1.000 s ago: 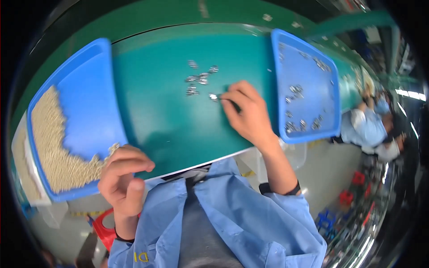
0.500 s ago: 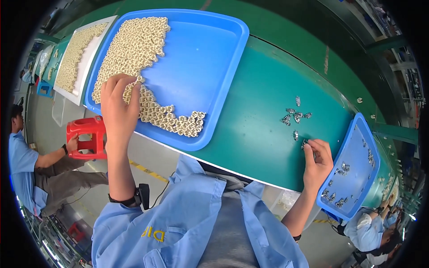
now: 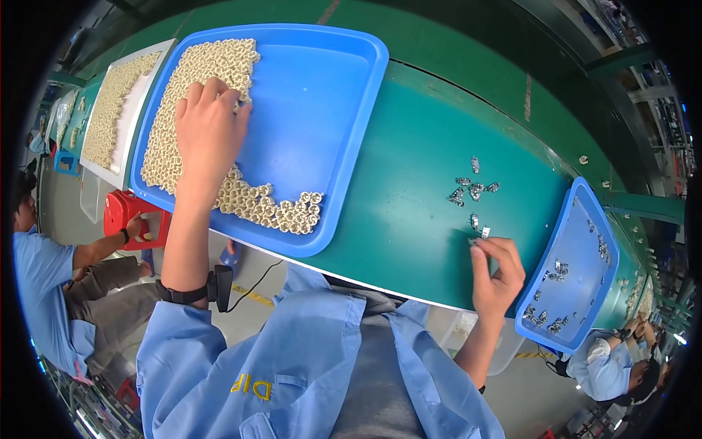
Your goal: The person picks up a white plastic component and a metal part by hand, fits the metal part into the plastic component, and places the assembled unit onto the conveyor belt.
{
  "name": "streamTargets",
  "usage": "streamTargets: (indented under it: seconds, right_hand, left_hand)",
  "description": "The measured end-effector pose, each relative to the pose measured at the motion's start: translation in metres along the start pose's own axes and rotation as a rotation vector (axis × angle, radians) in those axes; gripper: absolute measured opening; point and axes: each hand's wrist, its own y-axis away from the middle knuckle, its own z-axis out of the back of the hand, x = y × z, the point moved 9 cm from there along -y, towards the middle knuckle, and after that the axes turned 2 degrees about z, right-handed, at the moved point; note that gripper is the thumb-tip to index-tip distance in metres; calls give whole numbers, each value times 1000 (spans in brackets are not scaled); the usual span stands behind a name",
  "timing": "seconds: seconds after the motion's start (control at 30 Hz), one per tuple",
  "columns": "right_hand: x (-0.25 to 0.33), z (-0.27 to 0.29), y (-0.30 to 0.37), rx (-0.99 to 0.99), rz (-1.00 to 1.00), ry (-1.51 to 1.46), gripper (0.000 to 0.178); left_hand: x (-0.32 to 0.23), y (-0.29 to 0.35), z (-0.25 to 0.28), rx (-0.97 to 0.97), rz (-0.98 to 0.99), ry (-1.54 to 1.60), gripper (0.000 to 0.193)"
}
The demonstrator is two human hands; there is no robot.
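My left hand (image 3: 210, 135) reaches over the large blue tray (image 3: 322, 139), at the edge of the many small cream ring-shaped parts (image 3: 208, 62). Its fingers are bent down, thumb close to the forefinger; whatever is between the tips is hidden. Over the green table, my right hand (image 3: 499, 274) pinches a small shiny metal clip (image 3: 474, 241) between thumb and forefinger. Just beyond those fingertips lie several similar loose metal clips (image 3: 475, 190).
Right of my right hand stands a smaller blue tray (image 3: 523, 329) with scattered metal clips. A white tray (image 3: 150, 88) of cream parts adjoins the large tray on the left. A person at left (image 3: 47, 278) touches a red stool (image 3: 121, 212); another person (image 3: 603, 369) sits at right.
My left hand has moved farther away across the cream parts. My right hand has shifted slightly left and nearer to me, still pinching. The person at left has moved the red stool a little.
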Motion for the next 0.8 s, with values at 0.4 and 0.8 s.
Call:
streamTargets:
  seconds: [0.4,0.8]
  right_hand:
    - [2,-21,5,36,110,67,17]
    - [9,-26,1,72,137,130,16]
  left_hand:
    - [-12,-6,-14,-8,-64,230,14]
    - [-6,-7,-7,-61,-2,88,22]
